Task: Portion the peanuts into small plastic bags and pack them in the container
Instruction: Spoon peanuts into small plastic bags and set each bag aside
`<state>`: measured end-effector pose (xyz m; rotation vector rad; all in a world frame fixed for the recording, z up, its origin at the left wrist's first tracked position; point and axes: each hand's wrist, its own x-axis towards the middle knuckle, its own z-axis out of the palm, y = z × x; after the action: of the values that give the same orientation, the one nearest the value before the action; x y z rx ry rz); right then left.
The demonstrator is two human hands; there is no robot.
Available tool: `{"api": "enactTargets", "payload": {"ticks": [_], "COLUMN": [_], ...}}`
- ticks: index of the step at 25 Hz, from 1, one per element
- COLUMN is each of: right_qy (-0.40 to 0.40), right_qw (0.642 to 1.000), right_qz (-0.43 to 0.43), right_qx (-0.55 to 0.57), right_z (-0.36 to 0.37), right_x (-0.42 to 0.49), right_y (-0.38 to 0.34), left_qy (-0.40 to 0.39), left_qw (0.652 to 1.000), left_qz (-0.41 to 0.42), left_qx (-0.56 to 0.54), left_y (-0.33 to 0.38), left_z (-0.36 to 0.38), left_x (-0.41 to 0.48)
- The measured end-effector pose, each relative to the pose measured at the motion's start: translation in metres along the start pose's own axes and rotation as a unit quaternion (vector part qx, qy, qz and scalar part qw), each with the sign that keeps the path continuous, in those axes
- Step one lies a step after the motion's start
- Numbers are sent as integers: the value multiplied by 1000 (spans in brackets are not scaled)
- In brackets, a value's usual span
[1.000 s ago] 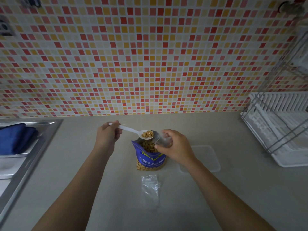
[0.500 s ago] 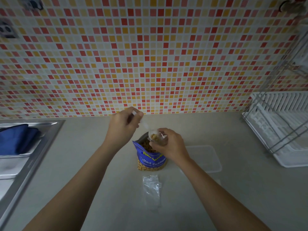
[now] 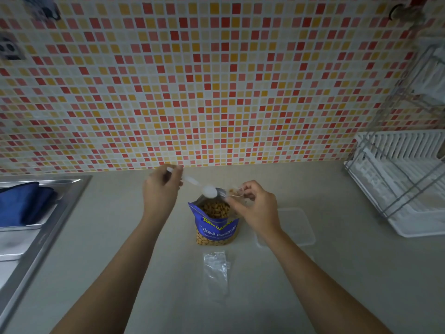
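Glossy plastic peanut bag [image 3: 215, 227], clear crinkled plastic bag [image 3: 216, 271], white plastic spoon [image 3: 199, 186], matt countertop [image 3: 313, 285], brushed metal sink [image 3: 43, 227]

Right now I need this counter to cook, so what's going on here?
A person is portioning peanuts. The left hand holds a spoon above the open peanut bag, which stands on the counter. The right hand pinches a small clear bag with a few peanuts in it, just beside the spoon. A spare bag lies flat in front, and the container sits to the right with no bags visible in it.
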<state>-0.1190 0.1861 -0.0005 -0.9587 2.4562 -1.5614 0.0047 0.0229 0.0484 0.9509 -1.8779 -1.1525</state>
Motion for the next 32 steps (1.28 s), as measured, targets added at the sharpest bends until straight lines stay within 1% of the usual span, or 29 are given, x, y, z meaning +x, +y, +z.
{"api": "enactTargets", "payload": {"ticks": [3, 4, 5, 6, 7, 8, 9, 10, 11, 12, 13, 14, 16, 17, 19, 21, 22, 24, 26, 27, 30, 32], "right_qy": [27, 32, 37, 42, 47, 51, 56, 62, 67, 70, 67, 59, 48, 51, 80, 126, 140, 139, 99, 70, -9, -33], "right_qw": [999, 999, 998, 997, 996, 996, 995, 994, 993, 991, 991, 990, 988, 985, 979, 976, 975, 974, 977, 979, 976, 967], "right_qz": [-3, 2, 11, 19, 25, 32, 39, 45, 51, 55, 62, 70, 98, 112, 141, 157, 165, 175, 165, 153, 113, 75], "right_qx": [18, 28, 41, 54, 65, 72, 78, 82, 88, 96, 101, 105, 109, 118, 125, 83, 52, -18, -88, -116, -187, -243], "right_z": [-5, -8, -12, -15, -19, -22, -25, -27, -28, -28, -27, -26, -27, -30, -42, -59, -67, -79, -84, -86, -85, -82], "right_x": [-7, -9, -11, -12, -13, -14, -15, -15, -17, -19, -23, -27, -37, -43, -56, -73, -84, -107, -131, -142, -168, -174], "right_y": [2, 2, 2, 2, 3, 3, 3, 3, 4, 5, 8, 11, 21, 28, 46, 70, 84, 115, 144, 156, 176, 180], "left_qy": [-70, -74, -61, -31, 5, 25, 4, -55, -132, -204, -255, -278, -283, -286, -292, -301, -305, -306, -312, -315, -333, -324], "left_qw": [991, 987, 985, 984, 985, 988, 992, 993, 988, 978, 967, 960, 956, 952, 937, 925, 924, 927, 926, 926, 919, 912], "left_qz": [-45, -60, -71, -67, -42, -1, 35, 56, 54, 34, 5, -20, -55, -78, -132, -181, -192, -204, -214, -205, -127, -59], "left_qx": [105, 128, 147, 162, 166, 151, 123, 92, 59, 28, 1, -14, -46, -81, -141, -147, -127, -75, -1, 48, 166, 244], "left_y": [-33, -39, -42, -41, -38, -32, -26, -20, -15, -13, -13, -17, -25, -31, -42, -54, -60, -73, -80, -82, -83, -84], "left_z": [19, 23, 25, 26, 27, 28, 31, 34, 40, 47, 55, 64, 81, 88, 102, 115, 122, 140, 154, 161, 170, 165], "left_x": [-15, -19, -23, -28, -34, -40, -48, -57, -69, -80, -90, -97, -109, -116, -132, -153, -165, -187, -201, -206, -215, -215]}}
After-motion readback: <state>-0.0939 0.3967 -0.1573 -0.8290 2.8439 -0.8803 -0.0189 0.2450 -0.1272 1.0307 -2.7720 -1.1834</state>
